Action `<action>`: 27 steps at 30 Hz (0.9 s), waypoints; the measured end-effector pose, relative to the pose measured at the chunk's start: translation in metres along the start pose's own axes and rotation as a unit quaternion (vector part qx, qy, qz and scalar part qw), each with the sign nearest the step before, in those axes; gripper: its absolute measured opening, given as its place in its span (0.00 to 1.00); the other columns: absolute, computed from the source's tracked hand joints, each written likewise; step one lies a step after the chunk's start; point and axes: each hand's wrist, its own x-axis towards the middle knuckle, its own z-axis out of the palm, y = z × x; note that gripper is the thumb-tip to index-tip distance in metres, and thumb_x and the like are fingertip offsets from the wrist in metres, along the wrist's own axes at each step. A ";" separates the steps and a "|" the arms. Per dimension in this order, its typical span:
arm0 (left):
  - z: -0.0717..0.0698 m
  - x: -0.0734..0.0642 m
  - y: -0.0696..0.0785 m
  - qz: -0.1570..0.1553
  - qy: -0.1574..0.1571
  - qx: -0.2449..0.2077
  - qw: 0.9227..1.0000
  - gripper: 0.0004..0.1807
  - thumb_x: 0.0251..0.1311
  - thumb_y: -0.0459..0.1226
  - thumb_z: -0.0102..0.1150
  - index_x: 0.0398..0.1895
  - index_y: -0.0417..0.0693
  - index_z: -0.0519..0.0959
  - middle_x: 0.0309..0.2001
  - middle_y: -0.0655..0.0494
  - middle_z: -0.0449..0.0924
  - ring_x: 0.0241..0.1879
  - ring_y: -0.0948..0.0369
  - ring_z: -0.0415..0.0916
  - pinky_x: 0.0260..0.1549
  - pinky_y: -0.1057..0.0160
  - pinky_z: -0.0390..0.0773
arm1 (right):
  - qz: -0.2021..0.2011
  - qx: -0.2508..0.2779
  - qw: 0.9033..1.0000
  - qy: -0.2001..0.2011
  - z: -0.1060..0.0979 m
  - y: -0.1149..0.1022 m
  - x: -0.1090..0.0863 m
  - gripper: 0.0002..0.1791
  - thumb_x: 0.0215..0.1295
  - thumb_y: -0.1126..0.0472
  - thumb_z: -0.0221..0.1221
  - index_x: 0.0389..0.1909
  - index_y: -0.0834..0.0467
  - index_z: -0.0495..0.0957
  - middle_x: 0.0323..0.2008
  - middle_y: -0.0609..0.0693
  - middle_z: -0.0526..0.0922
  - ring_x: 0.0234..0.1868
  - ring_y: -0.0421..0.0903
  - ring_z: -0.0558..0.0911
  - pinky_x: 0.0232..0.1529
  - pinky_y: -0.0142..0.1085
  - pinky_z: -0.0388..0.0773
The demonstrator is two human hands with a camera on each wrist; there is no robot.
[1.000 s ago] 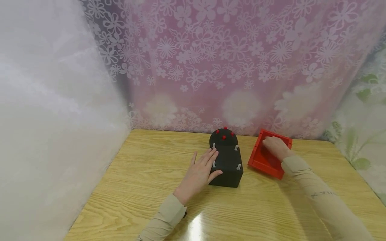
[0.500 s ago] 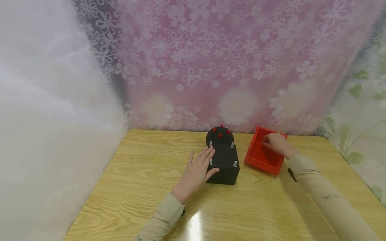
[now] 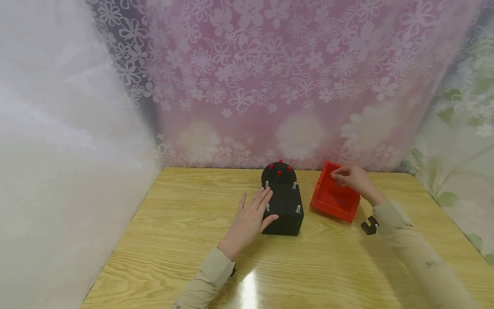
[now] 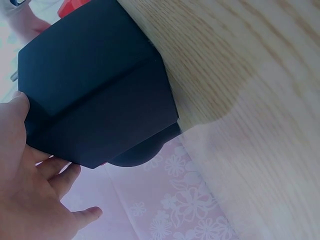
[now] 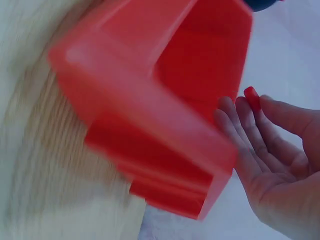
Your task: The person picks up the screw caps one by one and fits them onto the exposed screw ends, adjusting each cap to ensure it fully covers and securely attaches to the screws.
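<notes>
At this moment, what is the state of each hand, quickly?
Left hand: open, touching the black box.
Right hand: holding a small red peg in a pinch.

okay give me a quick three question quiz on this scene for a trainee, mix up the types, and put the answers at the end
1. Which hand rests on the black box?
2. True or false: the right hand pinches a small red peg.
3. How many pale pegs stand on top of the box? A) two B) four C) six

Key: 1. The left hand. 2. True. 3. B.
</notes>
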 end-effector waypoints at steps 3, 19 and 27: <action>0.000 0.000 0.000 0.000 0.002 -0.003 1.000 0.39 0.76 0.60 0.40 0.81 0.47 0.55 0.80 0.53 0.54 0.79 0.59 0.49 0.76 0.40 0.49 | 0.013 0.060 0.998 0.007 0.001 -0.004 -0.005 0.25 0.78 0.58 0.56 0.61 0.77 0.74 0.52 0.72 0.82 0.46 0.55 0.88 0.47 0.44 0.86; -0.002 0.000 0.001 -0.010 -0.015 -0.017 1.000 0.39 0.76 0.60 0.39 0.81 0.49 0.54 0.80 0.54 0.52 0.80 0.59 0.47 0.76 0.40 0.47 | 0.002 0.316 0.945 0.085 0.013 -0.020 -0.033 0.29 0.76 0.55 0.57 0.66 0.73 0.67 0.43 0.36 0.86 0.42 0.35 0.87 0.47 0.26 0.82; -0.001 -0.001 0.001 -0.007 -0.013 -0.017 1.000 0.39 0.76 0.60 0.40 0.81 0.48 0.54 0.80 0.54 0.51 0.80 0.59 0.48 0.76 0.40 0.47 | -0.025 0.422 0.901 0.101 0.030 -0.046 -0.041 0.23 0.74 0.60 0.59 0.62 0.72 0.72 0.41 0.42 0.88 0.40 0.39 0.89 0.48 0.29 0.83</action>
